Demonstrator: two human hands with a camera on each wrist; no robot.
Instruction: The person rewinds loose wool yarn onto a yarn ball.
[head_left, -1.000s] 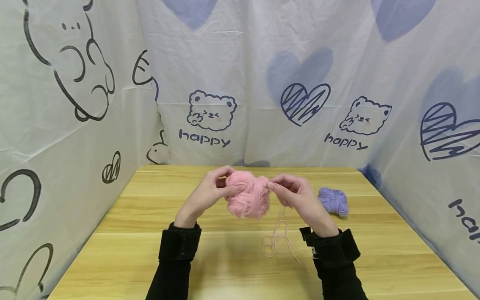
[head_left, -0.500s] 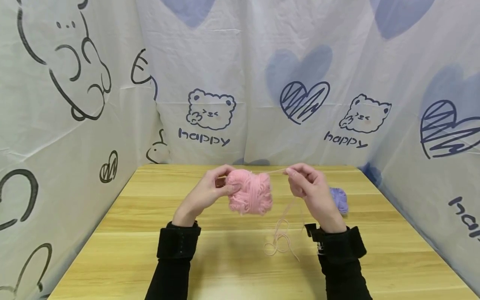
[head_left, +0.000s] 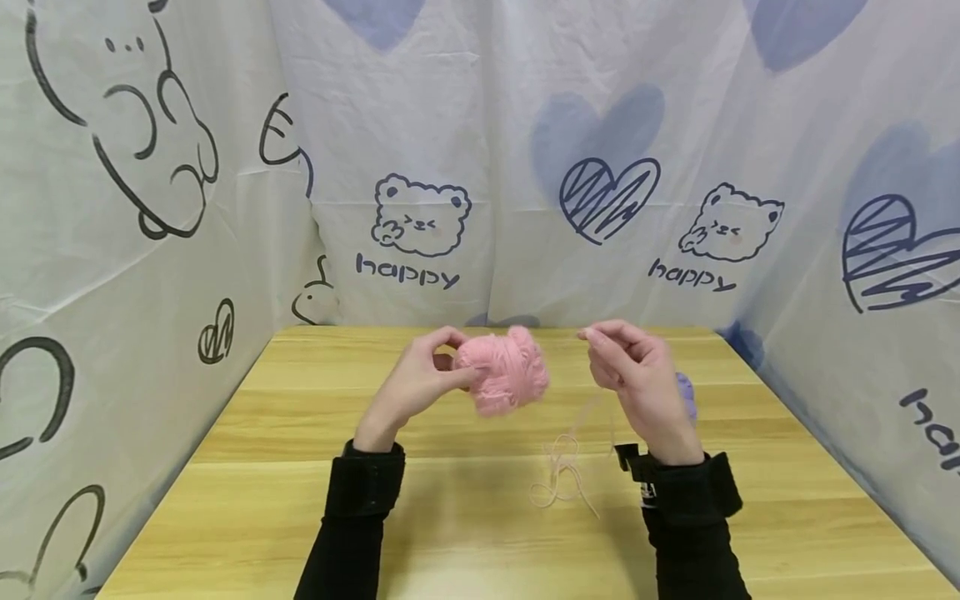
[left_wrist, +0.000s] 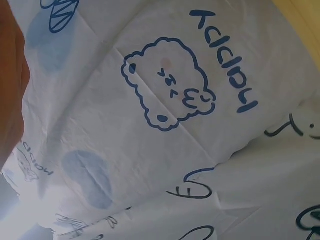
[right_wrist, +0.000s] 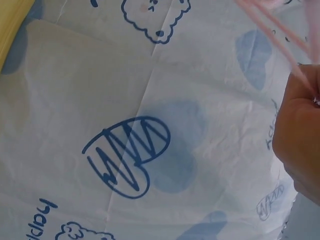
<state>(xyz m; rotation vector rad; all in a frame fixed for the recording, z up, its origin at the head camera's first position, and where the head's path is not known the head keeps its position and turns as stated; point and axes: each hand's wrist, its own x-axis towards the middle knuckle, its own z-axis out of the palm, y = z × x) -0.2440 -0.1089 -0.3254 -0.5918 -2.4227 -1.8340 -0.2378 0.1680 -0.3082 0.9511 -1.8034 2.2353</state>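
My left hand grips a pink skein of yarn by its left end, above the table, with the thumb across its near face. To the right of the skein and apart from it, my right hand pinches a pink strand between thumb and index finger. In the right wrist view pink strands run toward the right hand. A loose yarn tail hangs below the hands and lies in loops over the table. The left wrist view shows only a dark edge of the left hand.
A purple skein of yarn lies on the wooden table, mostly hidden behind the right hand. A pale printed cloth hangs behind the table and along both its sides.
My right hand has moved right and slightly up, away from the pink skein, drawing the strand out. The skein has turned and tilted in my left hand. The purple skein is now more covered.
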